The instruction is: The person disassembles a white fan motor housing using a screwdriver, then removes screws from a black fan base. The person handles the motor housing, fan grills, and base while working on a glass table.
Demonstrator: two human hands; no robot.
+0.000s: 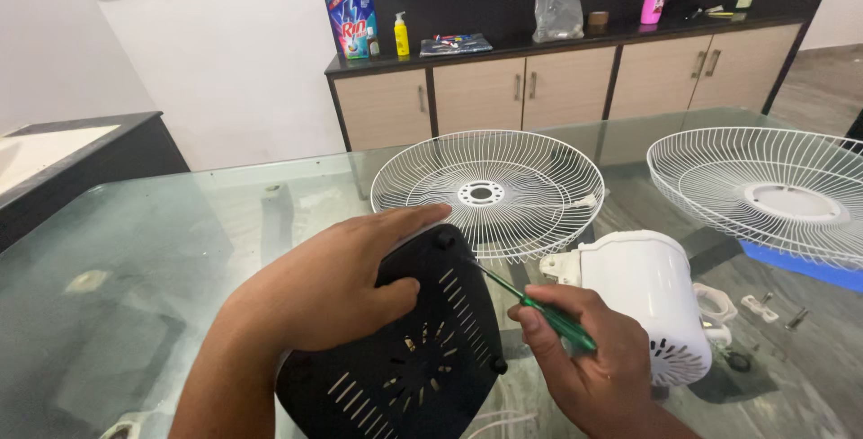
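Observation:
My left hand [333, 282] lies flat on the upturned black fan base [413, 367], pressing its top edge. The base has slotted vents and small rubber feet. My right hand [584, 358] grips a green-handled screwdriver [548, 315], whose thin shaft points up-left to the base's right edge. Right of it, the white fan motor housing [643, 291] lies on its side on the glass table [180, 250].
Two white wire fan guards rest on the glass, one in the middle [490, 189], one at the right [764, 196]. Small screws and a white clip [764, 309] lie near the motor. A cabinet [557, 79] with bottles and bags stands behind.

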